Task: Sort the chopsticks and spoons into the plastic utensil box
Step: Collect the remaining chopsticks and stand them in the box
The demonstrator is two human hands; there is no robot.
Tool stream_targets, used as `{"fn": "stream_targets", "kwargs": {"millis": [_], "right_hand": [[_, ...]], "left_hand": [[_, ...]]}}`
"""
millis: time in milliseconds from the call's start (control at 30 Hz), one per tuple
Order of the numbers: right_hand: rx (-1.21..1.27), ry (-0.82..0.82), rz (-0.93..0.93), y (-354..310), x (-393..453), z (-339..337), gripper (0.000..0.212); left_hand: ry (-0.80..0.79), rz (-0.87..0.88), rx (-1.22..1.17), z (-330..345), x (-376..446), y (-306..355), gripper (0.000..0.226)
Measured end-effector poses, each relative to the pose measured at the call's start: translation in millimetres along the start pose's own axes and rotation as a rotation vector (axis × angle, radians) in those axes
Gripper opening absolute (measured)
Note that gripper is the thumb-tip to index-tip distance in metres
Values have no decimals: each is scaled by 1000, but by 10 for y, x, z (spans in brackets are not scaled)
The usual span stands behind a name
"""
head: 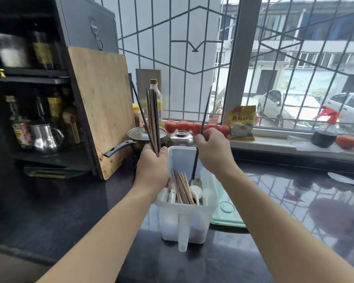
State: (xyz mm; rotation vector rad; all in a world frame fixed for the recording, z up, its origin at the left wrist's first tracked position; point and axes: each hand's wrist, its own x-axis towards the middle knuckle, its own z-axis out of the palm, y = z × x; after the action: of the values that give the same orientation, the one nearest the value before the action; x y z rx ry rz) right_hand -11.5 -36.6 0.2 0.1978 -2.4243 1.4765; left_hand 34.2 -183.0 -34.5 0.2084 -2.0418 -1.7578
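Translucent white plastic makes the utensil box (185, 219), which stands on the dark glossy desk (284, 201) in the lower centre of the frame. Inside it, a group of brown chopsticks (183, 187) leans toward the near wall, and white spoons (196, 194) lie beside them on the right.

The left hand (152, 166) is at the left edge of the box. Its grip is closed around a bundle of dark chopsticks (153, 119), which point up toward the centre of the frame; one thin black stick tilts away to the left of the bundle.

The right hand (213, 150) is above the far right part of the box. Its grip pinches a single black chopstick (205, 111) near the middle, and the lower end of this stick goes down into the box, close to the spoons.

A wooden cutting board (102, 107) leans on the shelf at the left. Behind the box stand a pot with a glass lid (145, 134) and a row of tomatoes (194, 125) on the windowsill. A pale green lid (226, 213) lies on the desk just to the right of the box.
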Motion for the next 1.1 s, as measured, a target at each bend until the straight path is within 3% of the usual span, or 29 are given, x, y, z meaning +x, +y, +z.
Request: {"fn": "stream_targets", "kwargs": {"millis": [67, 133, 400, 500, 633, 700, 767, 900, 1100], "right_hand": [[-499, -189, -1, 123, -88, 90, 20], [-737, -321, -6, 225, -195, 190, 22], [-858, -450, 25, 183, -65, 305, 15], [-684, -339, 91, 276, 53, 310, 13], [-187, -97, 71, 382, 14, 315, 27], [-12, -50, 64, 341, -34, 291, 29], [97, -78, -18, 266, -90, 270, 30], [487, -300, -60, 165, -255, 301, 34], [514, -320, -78, 237, -206, 294, 29]], "left_hand": [[44, 66, 55, 34, 26, -68, 16], [49, 97, 75, 59, 11, -90, 20], [50, 48, 47, 74, -63, -26, 24], [45, 57, 50, 77, -88, -34, 23], [11, 56, 53, 78, -80, -68, 21], [-44, 63, 71, 82, -92, -59, 17], [-86, 111, 129, 96, -118, -58, 16], [-116, 186, 103, 97, -170, -56, 17], [-156, 175, 29, 73, -188, -62, 17]]}}
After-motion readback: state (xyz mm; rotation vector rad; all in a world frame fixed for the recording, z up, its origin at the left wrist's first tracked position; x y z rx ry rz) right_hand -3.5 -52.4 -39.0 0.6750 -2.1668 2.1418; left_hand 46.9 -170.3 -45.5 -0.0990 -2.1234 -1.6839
